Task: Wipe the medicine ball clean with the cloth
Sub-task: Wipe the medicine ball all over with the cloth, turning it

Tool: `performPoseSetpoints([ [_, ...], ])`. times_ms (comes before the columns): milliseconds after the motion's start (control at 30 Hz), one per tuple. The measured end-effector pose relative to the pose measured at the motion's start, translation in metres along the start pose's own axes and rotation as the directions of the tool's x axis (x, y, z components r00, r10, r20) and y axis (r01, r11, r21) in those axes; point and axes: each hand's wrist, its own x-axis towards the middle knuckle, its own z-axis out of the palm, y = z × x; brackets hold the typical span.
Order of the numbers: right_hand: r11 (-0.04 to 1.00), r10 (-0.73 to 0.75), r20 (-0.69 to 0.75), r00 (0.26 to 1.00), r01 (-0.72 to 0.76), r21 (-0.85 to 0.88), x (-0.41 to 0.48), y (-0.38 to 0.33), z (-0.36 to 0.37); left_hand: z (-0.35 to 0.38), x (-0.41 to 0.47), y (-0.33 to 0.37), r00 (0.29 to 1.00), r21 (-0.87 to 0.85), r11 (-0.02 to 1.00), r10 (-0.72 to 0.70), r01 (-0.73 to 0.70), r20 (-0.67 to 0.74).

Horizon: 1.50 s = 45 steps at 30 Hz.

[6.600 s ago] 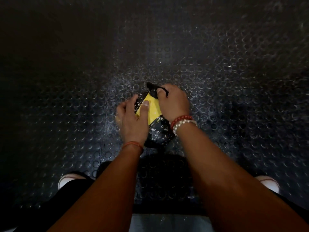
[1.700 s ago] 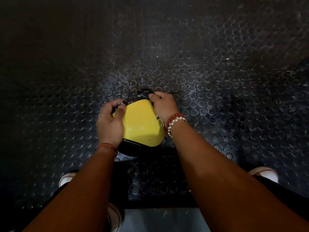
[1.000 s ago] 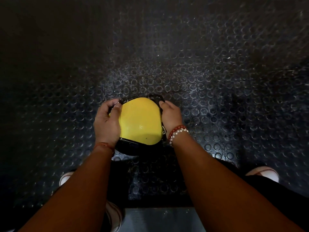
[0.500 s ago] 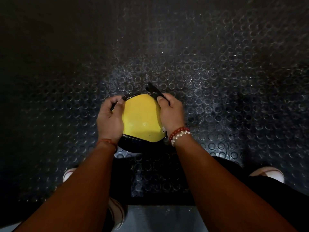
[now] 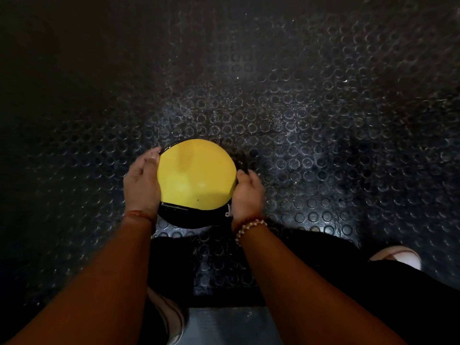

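Note:
The medicine ball (image 5: 196, 175) is yellow on top with a black lower band and rests on the studded black floor between my hands. My left hand (image 5: 142, 181) cups its left side, fingers curled over the upper left edge. My right hand (image 5: 247, 195) presses against the ball's right side. A dark cloth (image 5: 242, 159) shows just past my right fingertips, bunched against the ball's upper right; how much of it my hand grips is hidden.
Black rubber floor (image 5: 323, 120) with raised round studs spreads all around. My white shoes show at lower right (image 5: 398, 256) and lower middle (image 5: 169, 317). A grey strip of floor (image 5: 229, 327) lies at the bottom edge.
My right hand with the cloth slid from the ball's top right down to its right side. The ball now shows more of its yellow face. My left hand stayed on the left.

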Motion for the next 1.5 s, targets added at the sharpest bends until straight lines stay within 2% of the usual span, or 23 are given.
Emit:
performPoseSetpoints([
  [100,0.977,-0.196,0.06,0.979,0.2,-0.072,-0.006,-0.011,0.007,-0.007,0.001,-0.003,1.0,0.003,1.0,-0.02,0.02,-0.006],
  [167,0.979,-0.192,0.119,0.974,0.198,-0.049,-0.003,-0.018,0.007,-0.009,0.0,-0.005,1.0,0.014,0.999,-0.03,0.03,-0.001],
  [300,0.999,0.011,0.147,0.989,-0.016,0.037,0.008,-0.019,-0.001,-0.008,-0.001,-0.005,0.999,0.011,0.999,-0.035,0.035,0.003],
  [400,0.979,0.179,0.161,0.97,-0.192,0.066,0.01,-0.003,-0.004,-0.008,-0.001,-0.004,0.999,-0.013,0.999,-0.049,0.049,-0.011],
  [600,0.923,0.294,0.005,0.956,-0.285,0.258,-0.005,0.024,0.017,-0.006,-0.001,-0.001,0.995,-0.04,0.995,-0.095,0.094,-0.022],
  [667,0.947,0.239,-0.077,0.968,-0.215,0.238,-0.011,0.019,0.021,-0.004,0.0,0.0,0.994,-0.041,0.994,-0.103,0.102,-0.035],
  [767,0.99,-0.027,-0.147,0.989,0.047,0.133,-0.025,0.005,0.022,-0.002,0.001,0.0,0.992,-0.028,0.994,-0.11,0.108,-0.059],
  [833,0.976,-0.216,-0.122,0.969,0.217,-0.008,-0.028,-0.005,0.021,-0.001,0.001,0.0,0.993,-0.016,0.995,-0.103,0.102,-0.064],
  [900,0.963,-0.264,-0.058,0.963,0.259,-0.079,-0.02,-0.014,0.017,0.004,-0.001,0.001,0.993,-0.002,0.995,-0.099,0.099,-0.066],
  [1000,0.989,-0.138,0.011,0.99,0.139,-0.047,0.0,-0.023,0.006,0.016,-0.005,0.007,0.994,0.012,0.995,-0.103,0.104,-0.043],
  [1133,0.983,0.18,0.087,0.98,-0.182,0.024,0.018,-0.018,-0.009,0.025,-0.007,0.014,0.992,0.016,0.994,-0.109,0.11,-0.056],
  [1233,0.951,0.271,0.043,0.962,-0.275,0.143,0.011,-0.009,-0.006,0.029,-0.004,0.019,0.991,0.063,0.992,-0.1,0.106,-0.087],
  [1300,0.968,0.219,-0.067,0.974,-0.208,0.139,0.002,-0.006,0.002,0.033,0.001,0.021,0.989,0.094,0.989,-0.103,0.113,-0.104],
  [1367,0.995,0.063,-0.159,0.985,-0.049,0.091,-0.007,-0.006,0.008,0.039,0.008,0.022,0.991,0.201,0.973,-0.098,0.116,-0.095],
  [1433,0.989,-0.141,-0.193,0.971,0.148,0.025,-0.015,-0.011,0.008,0.045,0.015,0.024,0.993,0.313,0.943,-0.091,0.112,-0.08],
  [1500,0.96,-0.278,-0.169,0.945,0.278,-0.024,-0.014,-0.015,0.006,0.048,0.018,0.024,0.994,0.353,0.931,-0.078,0.098,-0.071],
])
